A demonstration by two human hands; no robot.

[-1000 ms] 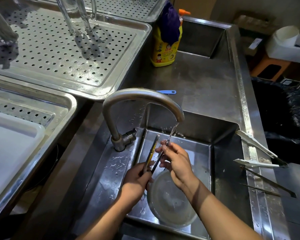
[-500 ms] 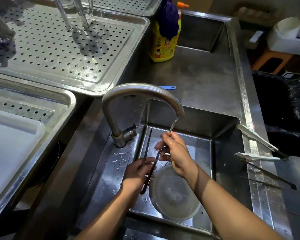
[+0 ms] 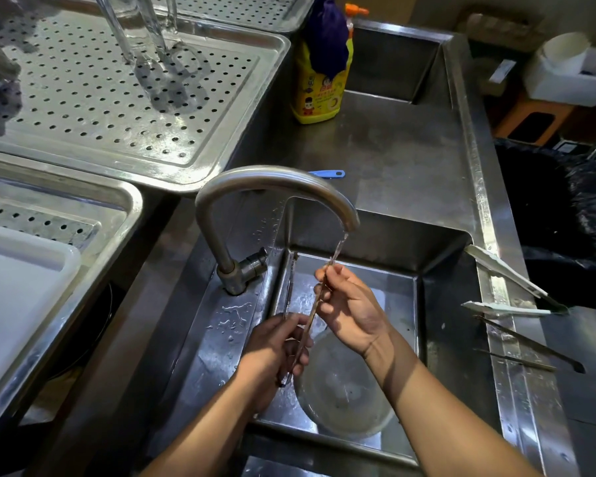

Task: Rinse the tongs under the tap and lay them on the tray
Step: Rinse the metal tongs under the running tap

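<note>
Slim metal tongs stand nearly upright over the sink, their arms spread apart. My left hand grips them near the hinged lower end. My right hand pinches the tip of the right arm, right in the thin stream of water falling from the curved tap. The left arm of the tongs points up along the sink's left wall. The perforated steel tray lies at the upper left, with several metal utensils on it.
A clear round bowl sits in the sink under my hands. Two more tongs, white-tipped and dark, rest on the right rim. A yellow detergent bottle, a blue tool, a white bin and a black bag stand around.
The tongs have opened wider and sunk a little lower in my left hand. My right hand slid up the right arm to its tip under the stream.
</note>
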